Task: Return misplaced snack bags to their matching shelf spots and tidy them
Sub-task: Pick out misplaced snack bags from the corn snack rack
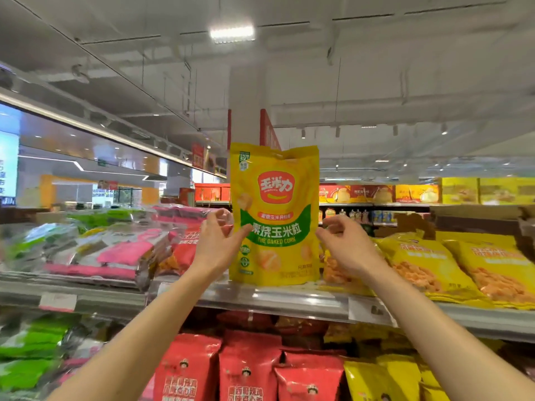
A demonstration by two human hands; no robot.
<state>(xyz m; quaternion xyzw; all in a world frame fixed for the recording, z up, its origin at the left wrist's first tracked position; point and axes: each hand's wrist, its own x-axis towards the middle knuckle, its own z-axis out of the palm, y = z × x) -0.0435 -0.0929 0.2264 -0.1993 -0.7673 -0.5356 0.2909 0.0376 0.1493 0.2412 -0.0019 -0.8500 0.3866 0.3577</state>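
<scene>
While the yellow corn snack bag (275, 215) stands upright on the front edge of the top shelf (289, 299), it sits right between the two hands, so neither one really has it. The left hand (215, 241) is at the bag's left edge about halfway up, fingers loosely curled, thumb tip touching or just about touching the green band on the front; I can't tell if it's actually pinching the edge, looks more like a light touch. The right hand (344, 241) is just beside the bag's right edge, fingers curled and relaxed with nothing in them, a small gap between fingertips and bag as far as I can see. Both forearms come up from the bottom corners of the view and angle inward toward the bag, wrists bent back a bit. To the bag's right, more yellow bags (428, 264) lie tilted back on the same shelf, and to its left there's a blurry pile of pink and white packs (121, 250) plus some red packs (185, 250) partly hidden behind the left hand. On the shelf below, red bags (249, 371) stand in a row with yellow ones next to them on the right.
</scene>
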